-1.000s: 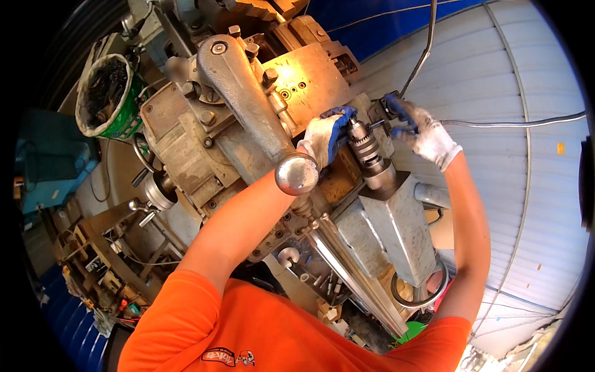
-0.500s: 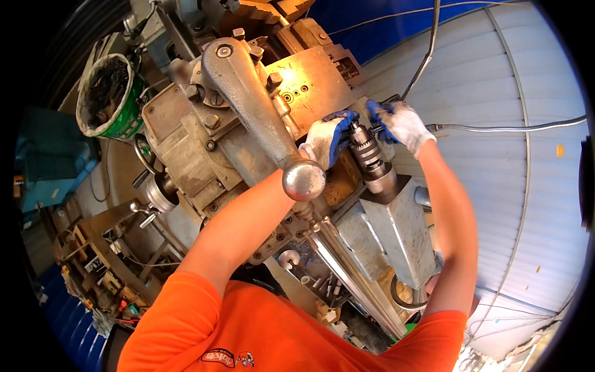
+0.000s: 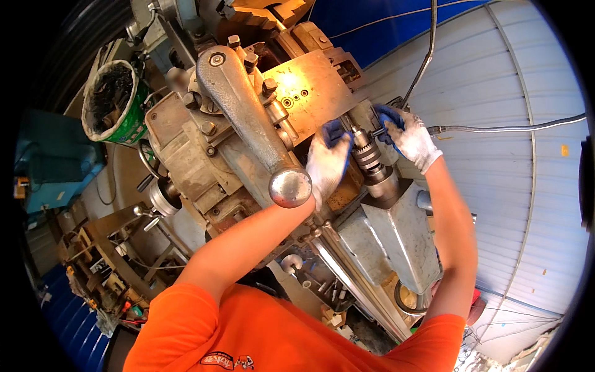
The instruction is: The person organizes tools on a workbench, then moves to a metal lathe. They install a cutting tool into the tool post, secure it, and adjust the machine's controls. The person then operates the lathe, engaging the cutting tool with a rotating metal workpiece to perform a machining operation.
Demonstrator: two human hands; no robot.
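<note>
right of the big handle point(image 3: 245, 115), the chuck point(image 3: 368, 155) is apparently being adjusted; its key point(image 3: 377, 132) is clasped by the right hand point(image 3: 414, 141). whether the left hand's point(image 3: 328, 162) fingers, beside the chuck, are closed cannot be told. a steady turn seems needed.

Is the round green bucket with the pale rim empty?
Not empty: dark, jumbled material shows inside the green bucket; how full it is, I cannot tell.

Left hand point(image 3: 328, 156): gloved, partly curled, near your right one
Right hand point(image 3: 411, 137): gloved, curled inward
Left arm point(image 3: 251, 240): stretched ahead of you
Right arm point(image 3: 452, 223): bent outward
</note>
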